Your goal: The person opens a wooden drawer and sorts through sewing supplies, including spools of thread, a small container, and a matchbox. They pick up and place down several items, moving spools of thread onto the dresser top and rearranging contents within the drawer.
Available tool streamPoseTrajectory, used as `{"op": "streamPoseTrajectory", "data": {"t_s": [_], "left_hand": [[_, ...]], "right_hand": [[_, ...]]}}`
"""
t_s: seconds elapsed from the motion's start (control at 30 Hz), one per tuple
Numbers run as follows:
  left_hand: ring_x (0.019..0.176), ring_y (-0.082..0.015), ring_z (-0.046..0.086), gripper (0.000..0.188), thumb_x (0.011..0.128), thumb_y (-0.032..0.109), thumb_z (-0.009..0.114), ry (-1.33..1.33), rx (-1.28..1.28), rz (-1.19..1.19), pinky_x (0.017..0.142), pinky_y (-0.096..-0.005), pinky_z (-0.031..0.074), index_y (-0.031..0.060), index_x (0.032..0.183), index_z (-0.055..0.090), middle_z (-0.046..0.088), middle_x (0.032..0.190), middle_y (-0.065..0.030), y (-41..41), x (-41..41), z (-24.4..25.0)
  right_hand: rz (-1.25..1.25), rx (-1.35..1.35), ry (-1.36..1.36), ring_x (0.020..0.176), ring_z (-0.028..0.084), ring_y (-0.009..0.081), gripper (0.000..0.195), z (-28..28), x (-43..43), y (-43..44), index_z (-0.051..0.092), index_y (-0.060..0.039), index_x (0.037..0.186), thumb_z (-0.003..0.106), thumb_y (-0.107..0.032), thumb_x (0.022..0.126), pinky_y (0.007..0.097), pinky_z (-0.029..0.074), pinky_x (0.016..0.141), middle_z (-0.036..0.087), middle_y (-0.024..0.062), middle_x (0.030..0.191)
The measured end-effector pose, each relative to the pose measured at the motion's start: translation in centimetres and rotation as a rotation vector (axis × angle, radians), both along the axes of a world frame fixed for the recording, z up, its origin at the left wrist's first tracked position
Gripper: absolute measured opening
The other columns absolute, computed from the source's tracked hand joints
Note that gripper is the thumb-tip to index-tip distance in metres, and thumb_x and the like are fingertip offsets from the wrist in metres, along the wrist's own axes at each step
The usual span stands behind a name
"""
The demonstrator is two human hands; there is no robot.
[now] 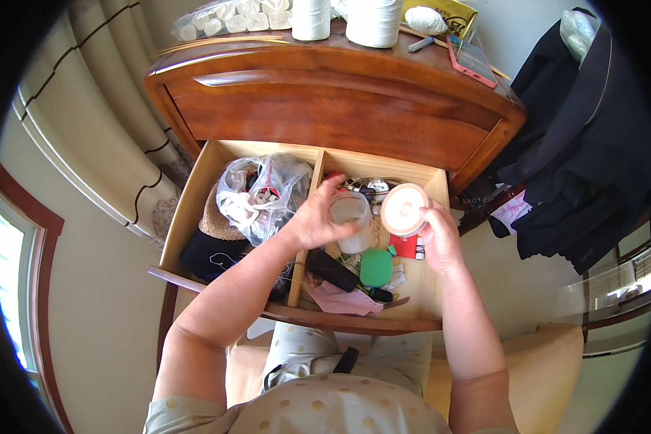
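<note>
My right hand [442, 236] holds a round white lid with a peach rim [404, 209] by its right edge, above the right compartment of the pulled-out wooden drawer [431, 295]. Beside a clear plastic jar [357, 238] is my left hand [321, 217], fingers spread and thumb overlapping the jar's front; contact is hard to judge. The jar has no lid on it. Below it lie a green rounded case [376, 268], a black cylindrical object [332, 269] and a piece of pink material [342, 298]. A red card-like item [403, 246] sits under the lid.
A wooden divider [299, 279] separates the left compartment, which holds a stuffed clear plastic bag [266, 195] and dark fabric [212, 255]. Above, the dresser top carries white thread cones [373, 21] and a phone [472, 61]. Dark clothes [569, 141] hang at right, a curtain [100, 130] at left.
</note>
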State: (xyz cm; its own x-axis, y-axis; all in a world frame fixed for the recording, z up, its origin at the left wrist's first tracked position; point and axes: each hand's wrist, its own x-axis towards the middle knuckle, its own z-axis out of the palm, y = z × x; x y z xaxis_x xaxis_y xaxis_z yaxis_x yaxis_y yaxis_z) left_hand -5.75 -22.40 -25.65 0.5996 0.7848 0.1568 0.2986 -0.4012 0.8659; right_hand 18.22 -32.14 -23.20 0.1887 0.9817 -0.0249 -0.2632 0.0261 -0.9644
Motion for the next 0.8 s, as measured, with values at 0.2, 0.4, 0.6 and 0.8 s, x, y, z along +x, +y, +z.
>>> {"op": "streamPoseTrajectory", "data": {"t_s": [0.2,0.4,0.6,0.8], "left_hand": [[0.12,-0.022,0.054,0.071,0.092,0.046,0.052,-0.643,-0.664,0.073,0.099,-0.0404,0.046,0.0053,0.146,0.03,0.055,0.131,-0.0094,1.4,-2.1,1.1],[0.121,-0.0227,0.056,0.065,0.096,0.056,0.036,-0.714,-0.712,0.054,0.099,-0.0415,0.046,0.0085,0.14,0.045,0.057,0.132,-0.0114,0.9,-2.8,2.3],[0.126,-0.0267,0.046,0.106,0.07,0.028,0.086,-0.278,0.035,0.242,0.103,-0.0426,0.042,0.0099,0.15,0.019,0.046,0.133,-0.0169,0.8,-3.1,2.3],[0.128,-0.0281,0.046,0.116,0.062,0.028,0.091,-0.175,0.26,0.09,0.107,-0.0415,0.04,0.0095,0.15,0.017,0.047,0.134,-0.0187,0.1,-2.3,1.6]], "right_hand": [[-0.199,-0.045,-0.196,0.086,0.062,0.0108,0.032,-5.4,2.2,1.4,0.053,-0.003,0.121,0.06,-0.005,0.089,0.024,0.052,0.071,0.065,0.0065,0.102],[-0.199,-0.143,-0.332,0.086,0.062,0.0091,0.033,-4.5,1.6,1.2,0.052,-0.0023,0.122,0.063,-0.016,0.094,0.0234,0.052,0.071,0.065,0.0056,0.102],[-0.272,0.154,-0.423,0.085,0.059,0.0075,0.023,-7.9,3.4,2.5,0.057,-0.0032,0.113,0.065,-0.008,0.091,0.0224,0.049,0.079,0.065,0.0034,0.1],[-0.278,0.112,-0.533,0.08,0.058,0.0052,0.013,-8.0,3.2,2.2,0.062,-0.003,0.101,0.067,-0.008,0.09,0.0212,0.048,0.078,0.065,-0.0004,0.089]]}}
